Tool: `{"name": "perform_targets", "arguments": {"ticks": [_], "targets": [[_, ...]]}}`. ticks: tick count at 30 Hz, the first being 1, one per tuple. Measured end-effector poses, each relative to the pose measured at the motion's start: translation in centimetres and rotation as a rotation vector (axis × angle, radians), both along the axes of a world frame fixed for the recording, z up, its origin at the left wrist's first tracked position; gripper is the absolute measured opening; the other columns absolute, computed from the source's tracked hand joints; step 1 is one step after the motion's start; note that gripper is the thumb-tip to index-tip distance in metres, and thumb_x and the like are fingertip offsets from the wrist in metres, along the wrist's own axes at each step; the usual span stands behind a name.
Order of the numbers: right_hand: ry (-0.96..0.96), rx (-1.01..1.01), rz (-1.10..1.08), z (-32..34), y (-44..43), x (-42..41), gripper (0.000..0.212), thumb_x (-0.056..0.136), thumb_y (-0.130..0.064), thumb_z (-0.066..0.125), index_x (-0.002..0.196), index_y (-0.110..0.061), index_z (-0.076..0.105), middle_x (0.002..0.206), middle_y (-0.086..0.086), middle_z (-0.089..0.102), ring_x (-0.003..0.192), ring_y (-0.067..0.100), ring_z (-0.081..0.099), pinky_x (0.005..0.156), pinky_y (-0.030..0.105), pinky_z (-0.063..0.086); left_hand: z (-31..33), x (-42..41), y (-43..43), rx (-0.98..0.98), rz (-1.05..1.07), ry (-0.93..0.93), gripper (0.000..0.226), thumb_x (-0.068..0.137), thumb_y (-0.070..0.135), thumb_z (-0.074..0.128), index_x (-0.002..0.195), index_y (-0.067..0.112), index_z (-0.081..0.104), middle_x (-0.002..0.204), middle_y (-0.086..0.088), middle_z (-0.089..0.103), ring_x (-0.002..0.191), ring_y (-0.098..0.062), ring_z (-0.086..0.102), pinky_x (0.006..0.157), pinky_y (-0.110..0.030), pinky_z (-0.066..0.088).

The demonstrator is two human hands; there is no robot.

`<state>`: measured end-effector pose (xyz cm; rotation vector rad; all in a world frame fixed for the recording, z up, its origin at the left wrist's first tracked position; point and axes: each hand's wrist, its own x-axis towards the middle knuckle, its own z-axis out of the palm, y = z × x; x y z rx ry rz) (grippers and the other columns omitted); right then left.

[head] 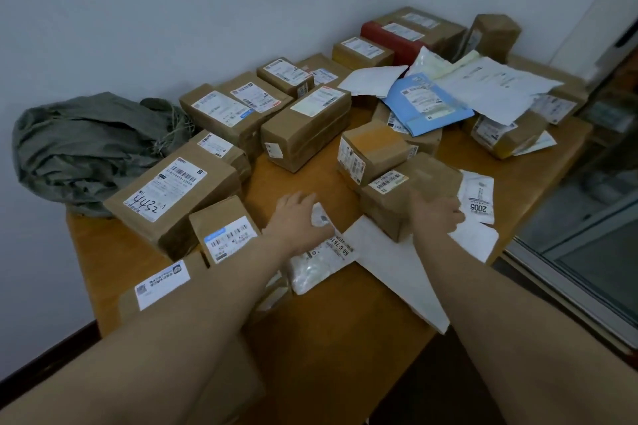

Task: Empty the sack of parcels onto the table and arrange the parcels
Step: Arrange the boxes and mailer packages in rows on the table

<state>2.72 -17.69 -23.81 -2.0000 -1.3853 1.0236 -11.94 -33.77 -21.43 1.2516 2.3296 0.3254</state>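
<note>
Your left hand (298, 217) pinches the top of a clear pouch (316, 262) while your right hand (435, 214) grips a brown box (407, 198), both well to the right of the emptied sack (86, 148), which lies slumped on the far left corner of the table (321, 331). The brown box looks to sit partly on a white envelope (397, 272) whose near corner seems to overhang the table edge farthest from the sack; drag the box carelessly and that envelope could slide off. The heap of envelopes (448, 93) beyond may spill too.
</note>
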Motion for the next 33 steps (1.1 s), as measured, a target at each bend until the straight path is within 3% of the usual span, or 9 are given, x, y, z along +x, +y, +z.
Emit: {"name": "perform_targets", "arguments": {"ticks": [6,9,12,16,20,25,27,30,33], "targets": [[0.331,-0.182,-0.018,-2.3,4.2,1.8,0.105,0.072,-0.05,0.075,0.149,-0.006,0.017,0.149,0.016,0.031,0.134,0.036,0.034,0.105,0.051,0.039,-0.6,3.9,8.2,-0.022,0.023,-0.338,0.074,0.088,0.03,0.058,0.149,0.014,0.019,0.151,-0.012,0.029,0.13,-0.029,0.04,0.104,-0.038,0.04],[0.421,-0.209,0.011,-3.0,5.5,2.1,0.094,0.072,-0.04,0.079,0.144,-0.007,0.03,0.142,0.013,0.044,0.126,0.032,0.047,0.102,0.046,0.044,-0.8,4.7,10.6,-0.039,0.063,-0.422,0.076,0.087,0.022,0.058,0.148,0.013,0.014,0.139,-0.014,0.041,0.116,-0.029,0.048,0.088,-0.035,0.044],[0.493,-0.315,0.035,-3.0,5.7,2.1,0.081,0.071,-0.028,0.082,0.136,-0.004,0.041,0.132,0.013,0.053,0.11,0.029,0.054,0.078,0.037,0.05,-1.3,4.7,11.8,0.003,0.188,-0.578,0.073,0.086,0.015,0.057,0.146,0.016,0.016,0.117,-0.009,0.053,0.088,-0.016,0.051,0.069,-0.026,0.043],[0.58,-0.46,0.06,-2.5,4.9,2.0,0.069,0.064,-0.021,0.086,0.122,-0.009,0.05,0.114,0.008,0.058,0.084,0.02,0.053,0.062,0.031,0.044,-1.4,4.6,11.6,0.062,0.305,-0.726,0.086,0.067,0.015,0.057,0.145,0.018,0.021,0.108,-0.003,0.057,0.091,-0.018,0.055,0.083,-0.035,0.05],[0.745,-0.516,0.013,-1.6,3.0,3.3,0.061,0.064,-0.014,0.081,0.117,-0.014,0.053,0.102,0.004,0.054,0.088,0.019,0.05,0.059,0.028,0.044,-0.7,5.1,10.5,0.112,0.34,-0.624,0.029,0.089,0.022,0.047,0.116,0.014,0.051,0.111,-0.005,0.054,0.097,-0.024,0.052,0.084,-0.036,0.043],[0.698,-0.689,0.285,-0.6,-1.6,6.6,0.031,0.073,-0.008,0.073,0.098,-0.014,0.055,0.093,0.006,0.049,0.067,0.016,0.041,0.053,0.026,0.039,0.5,4.4,6.5,0.076,0.277,-0.413,0.058,0.097,0.038,0.039,0.147,0.01,0.029,0.15,-0.011,0.034,0.134,-0.03,0.037,0.105,-0.038,0.034],[0.606,-0.803,0.435,-0.3,-3.6,7.2,0.036,0.074,-0.008,0.075,0.104,-0.012,0.055,0.101,0.009,0.05,0.075,0.02,0.049,0.059,0.029,0.047,1.3,4.4,4.7,-0.021,0.197,-0.371,0.053,0.097,0.042,0.042,0.138,0.009,0.044,0.137,-0.014,0.049,0.118,-0.028,0.051,0.097,-0.036,0.042],[0.433,-0.93,0.601,-0.1,-7.1,7.7,0.054,0.07,-0.004,0.08,0.116,-0.014,0.055,0.118,0.01,0.049,0.101,0.029,0.057,0.069,0.034,0.056,2.0,4.7,1.4,-0.17,0.078,-0.186,0.047,0.094,0.052,0.04,0.084,0.01,0.061,0.084,-0.008,0.062,0.076,-0.019,0.059,0.073,-0.029,0.048],[0.375,-1.018,0.629,-0.3,-10.1,7.9,0.052,0.068,0.003,0.079,0.111,-0.016,0.056,0.122,0.011,0.049,0.11,0.035,0.057,0.071,0.038,0.059,1.9,4.8,-0.9,-0.227,0.068,-0.035,0.054,0.094,0.055,0.034,0.094,0.009,0.064,0.082,-0.006,0.06,0.086,-0.022,0.059,0.081,-0.03,0.047]]}}
